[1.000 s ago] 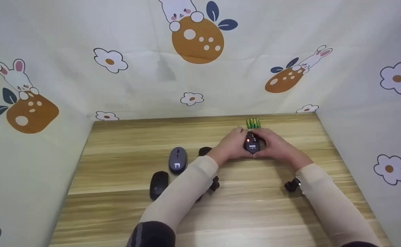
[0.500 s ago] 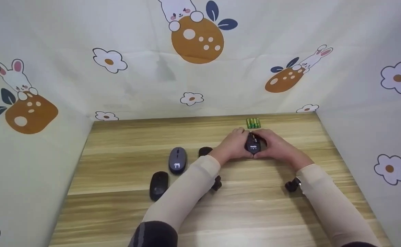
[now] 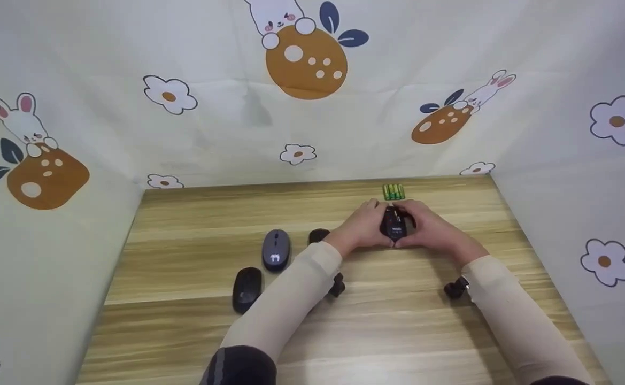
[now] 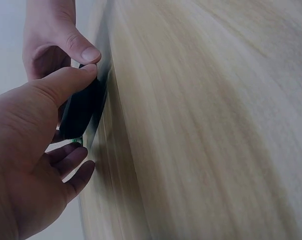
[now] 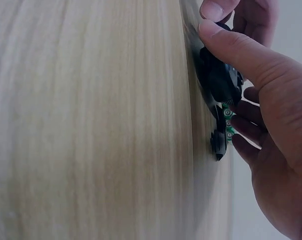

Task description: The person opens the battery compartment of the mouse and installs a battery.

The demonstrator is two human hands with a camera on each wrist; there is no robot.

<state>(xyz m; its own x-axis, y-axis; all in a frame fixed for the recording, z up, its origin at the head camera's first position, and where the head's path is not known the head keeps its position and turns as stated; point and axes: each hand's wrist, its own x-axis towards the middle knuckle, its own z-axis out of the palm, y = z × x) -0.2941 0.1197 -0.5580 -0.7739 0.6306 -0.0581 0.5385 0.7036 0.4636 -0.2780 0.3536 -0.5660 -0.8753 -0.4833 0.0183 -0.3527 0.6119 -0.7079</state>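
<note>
Near the back right of the table, a black computer mouse (image 3: 395, 223) is held underside up between both hands. My left hand (image 3: 364, 224) grips its left side, thumb at the near end. From the other side my right hand (image 3: 424, 227) holds it, the two thumb tips meeting in the left wrist view, where the mouse (image 4: 80, 112) shows edge-on. A thin curved black piece, like a mouse cover (image 5: 219, 142), lies beside the mouse under the right fingers. Several green batteries (image 3: 393, 192) stand in a row just beyond the hands.
A grey mouse (image 3: 276, 250) and a black mouse (image 3: 247, 290) lie left of the left forearm. Another dark mouse (image 3: 318, 235) is partly hidden behind that arm. Printed cloth (image 3: 221, 133) walls the table (image 3: 200, 214) at the back and sides.
A red light glowing on the mouse's underside a second ago no longer shows. The mouse has tilted slightly; both hands keep their hold in nearly the same place.
</note>
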